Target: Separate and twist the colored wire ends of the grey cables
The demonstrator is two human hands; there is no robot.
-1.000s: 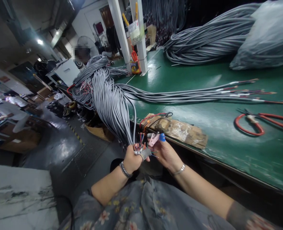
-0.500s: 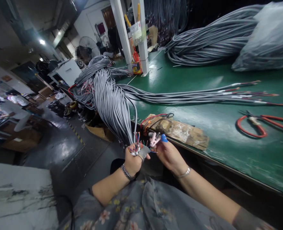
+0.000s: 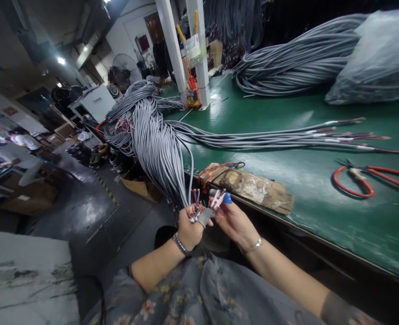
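Note:
My left hand [image 3: 190, 231] is closed around the stripped ends of grey cables, and their thin coloured wires [image 3: 195, 206] fan out above the fist. A grey wrap [image 3: 204, 217] covers the left thumb. Just to the right, my right hand [image 3: 237, 224] pinches a pink clip [image 3: 217, 200] close to those wires. Blue tape [image 3: 227, 198] covers one right fingertip. Whether the clip touches a wire cannot be made out. From the left fist the cables run up into a thick grey cable bundle [image 3: 158, 149] hanging over the bench edge.
On the green bench [image 3: 321, 180] lie a worn wooden block [image 3: 253, 183] with leads, red-handled pliers [image 3: 353, 180] and several cables with bared ends [image 3: 287, 141]. Behind are a large cable coil [image 3: 297, 58], a plastic bag [image 3: 375, 58] and a white post [image 3: 199, 67].
My right hand has moved slightly left with the pink clip, nearer to the left hand. The left hand has shifted slightly right and still grips the cable ends.

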